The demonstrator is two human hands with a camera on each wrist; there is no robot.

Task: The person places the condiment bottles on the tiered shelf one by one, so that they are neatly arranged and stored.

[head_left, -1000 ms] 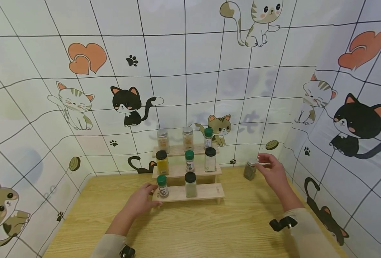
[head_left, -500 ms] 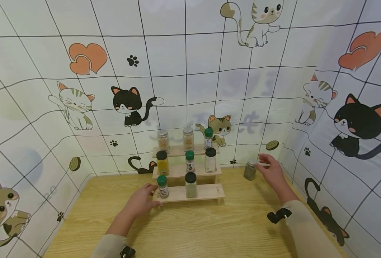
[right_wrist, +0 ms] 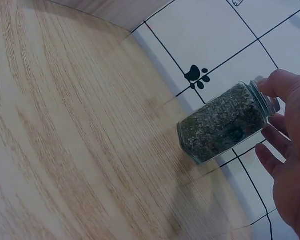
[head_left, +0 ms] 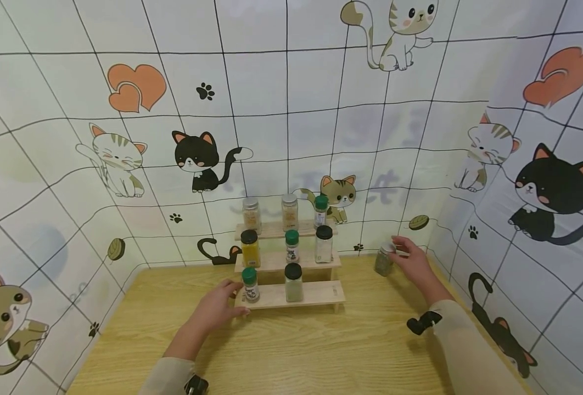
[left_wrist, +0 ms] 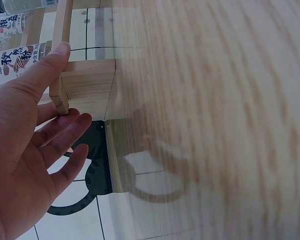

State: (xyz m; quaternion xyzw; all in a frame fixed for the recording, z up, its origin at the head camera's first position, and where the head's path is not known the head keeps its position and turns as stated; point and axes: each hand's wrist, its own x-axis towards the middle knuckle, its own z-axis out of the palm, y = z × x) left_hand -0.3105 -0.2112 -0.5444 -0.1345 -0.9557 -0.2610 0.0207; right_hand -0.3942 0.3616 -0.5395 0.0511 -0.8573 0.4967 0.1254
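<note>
My left hand [head_left: 216,306] holds the left end of a three-step wooden spice rack [head_left: 316,294]. In the left wrist view, its thumb lies on the edge of the lowest board [left_wrist: 63,30] and a finger reaches under that board's end. At the right, my right hand [head_left: 415,267] pinches the lid of a clear glass spice jar [right_wrist: 222,122] filled with dark, greenish dried flakes. This jar stands upright on the table by the back wall, apart from the rack. In the right wrist view, the thumb is on the lid and the other fingers are partly behind it.
Several spice jars stand on the rack. On the lowest step are a green-capped jar [head_left: 251,285] and a black-capped jar [head_left: 293,283]; a yellow jar [head_left: 250,249] is on the middle step. A cat-print wall covering [head_left: 272,131] borders the wooden table [head_left: 291,351] behind and at the sides.
My right hand has shifted slightly left over the jar's lid, and its forearm has swung a little left. The left hand stays at the rack. The jars have not visibly moved.
</note>
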